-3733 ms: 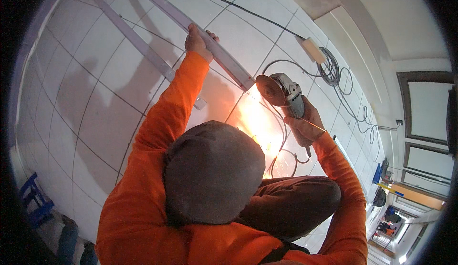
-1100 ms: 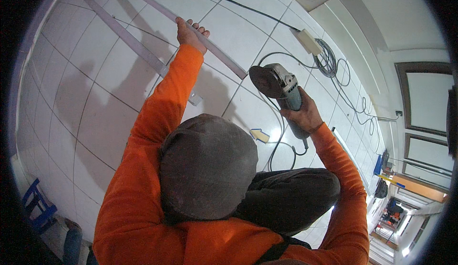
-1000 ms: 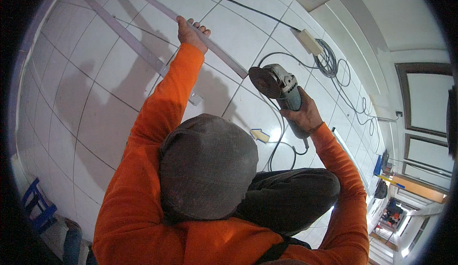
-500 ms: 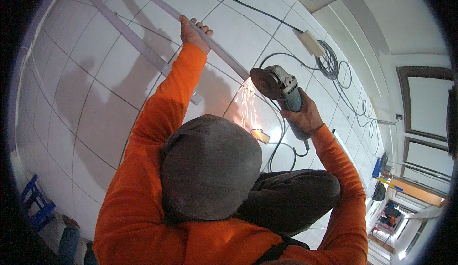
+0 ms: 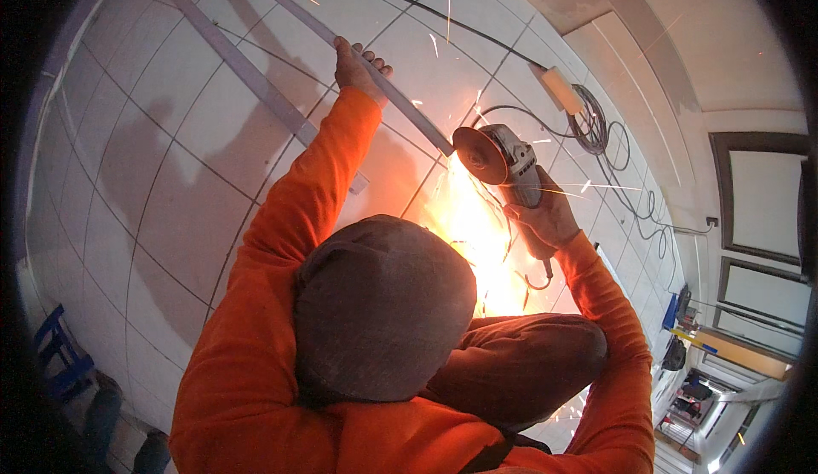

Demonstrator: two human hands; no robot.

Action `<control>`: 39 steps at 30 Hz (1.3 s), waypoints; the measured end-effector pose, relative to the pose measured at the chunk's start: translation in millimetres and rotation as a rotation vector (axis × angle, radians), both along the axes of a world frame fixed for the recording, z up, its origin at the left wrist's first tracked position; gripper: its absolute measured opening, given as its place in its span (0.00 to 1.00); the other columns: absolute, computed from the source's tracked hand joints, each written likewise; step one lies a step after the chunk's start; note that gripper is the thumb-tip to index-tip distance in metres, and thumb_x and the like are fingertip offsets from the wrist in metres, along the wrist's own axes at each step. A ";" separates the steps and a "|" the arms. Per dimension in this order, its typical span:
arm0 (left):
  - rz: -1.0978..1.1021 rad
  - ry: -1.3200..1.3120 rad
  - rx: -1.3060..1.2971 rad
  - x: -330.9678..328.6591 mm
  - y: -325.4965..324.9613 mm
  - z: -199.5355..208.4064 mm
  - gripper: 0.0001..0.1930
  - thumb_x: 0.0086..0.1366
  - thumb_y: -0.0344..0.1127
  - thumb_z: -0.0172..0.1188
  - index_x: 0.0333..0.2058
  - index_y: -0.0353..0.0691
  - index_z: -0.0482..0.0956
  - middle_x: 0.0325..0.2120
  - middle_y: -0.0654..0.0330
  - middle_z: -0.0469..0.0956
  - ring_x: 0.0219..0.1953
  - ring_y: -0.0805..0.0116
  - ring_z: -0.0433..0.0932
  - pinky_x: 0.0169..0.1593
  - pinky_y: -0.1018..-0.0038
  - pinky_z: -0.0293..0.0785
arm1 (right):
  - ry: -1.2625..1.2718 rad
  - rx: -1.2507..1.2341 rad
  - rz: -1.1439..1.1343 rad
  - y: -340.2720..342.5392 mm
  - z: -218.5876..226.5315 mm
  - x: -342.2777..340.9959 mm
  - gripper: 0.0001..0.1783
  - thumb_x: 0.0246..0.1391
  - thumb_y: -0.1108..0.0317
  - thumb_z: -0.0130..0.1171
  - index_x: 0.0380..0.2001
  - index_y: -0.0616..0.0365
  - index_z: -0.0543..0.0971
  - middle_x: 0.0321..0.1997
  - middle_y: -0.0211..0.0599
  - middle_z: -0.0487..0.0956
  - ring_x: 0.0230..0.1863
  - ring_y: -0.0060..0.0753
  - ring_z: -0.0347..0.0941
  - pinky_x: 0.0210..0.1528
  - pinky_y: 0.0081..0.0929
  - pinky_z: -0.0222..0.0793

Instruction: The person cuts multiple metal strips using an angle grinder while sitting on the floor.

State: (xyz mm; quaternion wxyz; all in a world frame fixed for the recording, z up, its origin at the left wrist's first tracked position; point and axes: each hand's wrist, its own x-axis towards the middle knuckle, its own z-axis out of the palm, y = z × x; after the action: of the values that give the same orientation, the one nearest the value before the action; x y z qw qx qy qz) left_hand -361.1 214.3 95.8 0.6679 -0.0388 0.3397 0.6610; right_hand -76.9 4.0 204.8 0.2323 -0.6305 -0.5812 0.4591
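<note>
My left hand is closed round a long, thin grey metal bar that slants down from the far left. In my right hand is a corded angle grinder, its round disc at the bar's near end; whether they touch is hard to see. A bright burst of sparks pours from there toward me, hiding the floor beneath. Left of my left forearm, a second long bar lies on the tiles, with its near end partly behind my sleeve.
Beyond the grinder, a pale block on a cable lies beside a coil of dark cable. White floor tiles spread to the left. At lower left stands a blue stool-like object. A rounded dark cloth shape fills the lower middle.
The sparks have grown from a thin spray into a large glowing burst, with some flying wide. Both hands, the bar and the grinder have shifted slightly right and nearer.
</note>
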 end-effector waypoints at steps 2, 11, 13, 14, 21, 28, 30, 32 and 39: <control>-0.001 -0.003 -0.002 1.3 -1.2 0.8 0.29 0.66 0.65 0.43 0.45 0.42 0.64 0.27 0.65 0.58 0.25 0.70 0.60 0.28 0.69 0.61 | 0.018 0.000 0.000 0.1 2.0 -1.6 0.35 0.37 0.66 0.70 0.51 0.62 0.69 0.44 0.43 0.78 0.47 0.35 0.74 0.52 0.30 0.68; -0.004 -0.009 -0.053 3.1 -6.2 10.3 0.23 0.68 0.62 0.41 0.32 0.46 0.62 0.24 0.66 0.57 0.22 0.71 0.57 0.27 0.72 0.58 | 0.100 -0.086 -0.009 2.6 11.8 -11.9 0.34 0.41 0.72 0.69 0.53 0.61 0.66 0.50 0.37 0.74 0.50 0.30 0.71 0.54 0.29 0.68; 0.008 -0.017 -0.031 1.3 -6.0 8.1 0.24 0.68 0.63 0.40 0.32 0.46 0.62 0.23 0.67 0.55 0.22 0.71 0.55 0.27 0.72 0.57 | 0.334 -0.081 -0.069 0.9 11.2 -16.2 0.35 0.41 0.72 0.70 0.53 0.62 0.66 0.49 0.37 0.74 0.49 0.29 0.71 0.55 0.28 0.67; 0.006 -0.019 -0.032 2.9 -6.0 9.5 0.24 0.68 0.63 0.40 0.32 0.46 0.62 0.23 0.67 0.55 0.22 0.71 0.55 0.27 0.72 0.57 | 0.333 -0.081 -0.072 1.8 9.7 -13.7 0.35 0.41 0.72 0.70 0.53 0.62 0.66 0.49 0.37 0.74 0.49 0.29 0.71 0.55 0.28 0.67; 0.003 0.029 -0.082 4.8 -6.2 11.0 0.24 0.68 0.62 0.39 0.34 0.45 0.62 0.24 0.67 0.54 0.23 0.71 0.54 0.28 0.71 0.57 | 0.135 -0.082 -0.037 7.6 13.8 -13.8 0.36 0.38 0.72 0.71 0.52 0.62 0.67 0.47 0.37 0.75 0.47 0.29 0.71 0.53 0.27 0.68; 0.004 0.047 -0.099 5.7 -8.2 13.4 0.24 0.68 0.62 0.39 0.38 0.44 0.63 0.27 0.65 0.56 0.24 0.71 0.56 0.30 0.69 0.59 | 0.001 -0.040 0.006 5.9 5.0 -7.4 0.36 0.38 0.64 0.69 0.52 0.61 0.68 0.46 0.41 0.77 0.48 0.34 0.72 0.53 0.31 0.67; 0.009 0.033 -0.093 4.9 -9.7 12.4 0.24 0.68 0.62 0.40 0.38 0.43 0.63 0.27 0.65 0.57 0.24 0.71 0.56 0.29 0.70 0.59 | -0.046 -0.045 0.023 8.0 11.8 -11.7 0.36 0.37 0.63 0.69 0.51 0.61 0.68 0.46 0.41 0.77 0.48 0.35 0.73 0.53 0.31 0.67; 0.013 0.019 -0.086 4.9 -9.6 13.1 0.24 0.68 0.62 0.40 0.38 0.43 0.63 0.27 0.65 0.57 0.24 0.72 0.57 0.29 0.70 0.59 | -0.093 -0.050 0.039 9.1 13.4 -12.5 0.36 0.37 0.63 0.69 0.51 0.62 0.69 0.45 0.42 0.77 0.47 0.35 0.73 0.53 0.31 0.67; 0.021 0.011 -0.067 4.3 -10.0 13.3 0.24 0.68 0.62 0.41 0.35 0.44 0.62 0.25 0.66 0.56 0.23 0.72 0.57 0.26 0.73 0.58 | -0.106 -0.018 0.066 8.9 6.7 -7.6 0.36 0.37 0.62 0.70 0.50 0.61 0.69 0.44 0.43 0.78 0.44 0.37 0.75 0.50 0.32 0.70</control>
State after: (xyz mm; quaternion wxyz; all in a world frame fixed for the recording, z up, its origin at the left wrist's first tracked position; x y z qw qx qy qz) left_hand -356.8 204.3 109.1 0.6575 -0.0608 0.3649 0.6564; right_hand -84.6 12.9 211.4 0.1806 -0.6365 -0.6090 0.4376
